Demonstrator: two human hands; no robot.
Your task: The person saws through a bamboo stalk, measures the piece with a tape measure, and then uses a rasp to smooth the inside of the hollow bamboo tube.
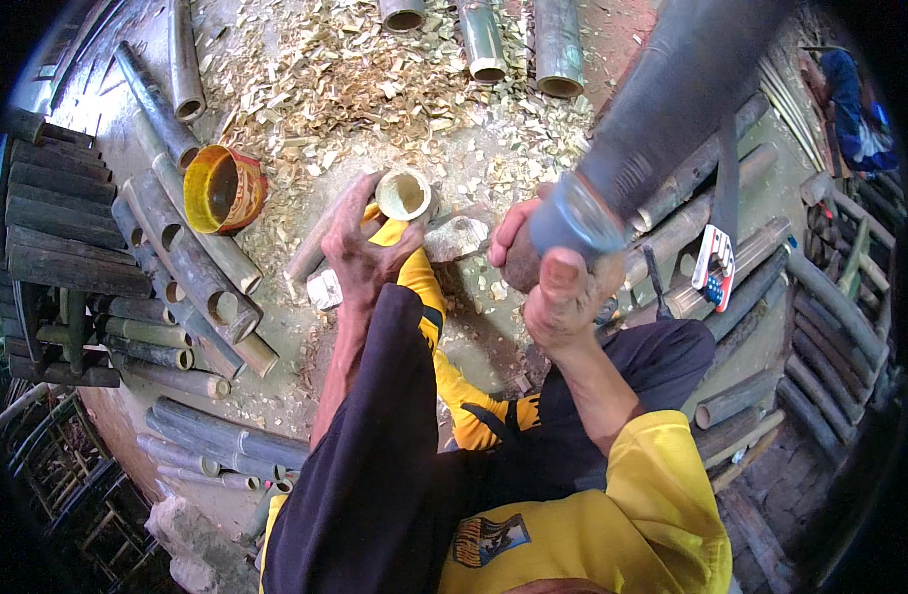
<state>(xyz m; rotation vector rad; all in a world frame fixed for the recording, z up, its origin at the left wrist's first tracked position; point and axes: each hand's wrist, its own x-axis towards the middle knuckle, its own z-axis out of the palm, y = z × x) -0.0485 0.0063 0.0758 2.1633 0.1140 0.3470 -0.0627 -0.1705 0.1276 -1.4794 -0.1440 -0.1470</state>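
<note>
Hands apart. Left hand (pixel 370 238) clasped around bamboo tube (pixel 408 196), open end upward, in front of left knee. Right hand (pixel 563 297) clamped around near end of long dark cylinder (pixel 677 104). Beyond hands: wood chips (pixel 345 84) strewn over floor. Left: yellow-red bucket (pixel 246 193), holed bamboo lengths (pixel 197 272). Right: white-handled saw (pixel 714 265).

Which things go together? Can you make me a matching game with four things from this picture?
Things:
1. Bucket
2. Chips
3. Left hand
4. Patterned handle

Clues:
A. At the bamboo piece's round open end
B. Red, white and blue
C. Open at the top, yellow inside
D. Pale, scattered in many small bits

Right pairs: 1-C, 2-D, 3-A, 4-B
</note>
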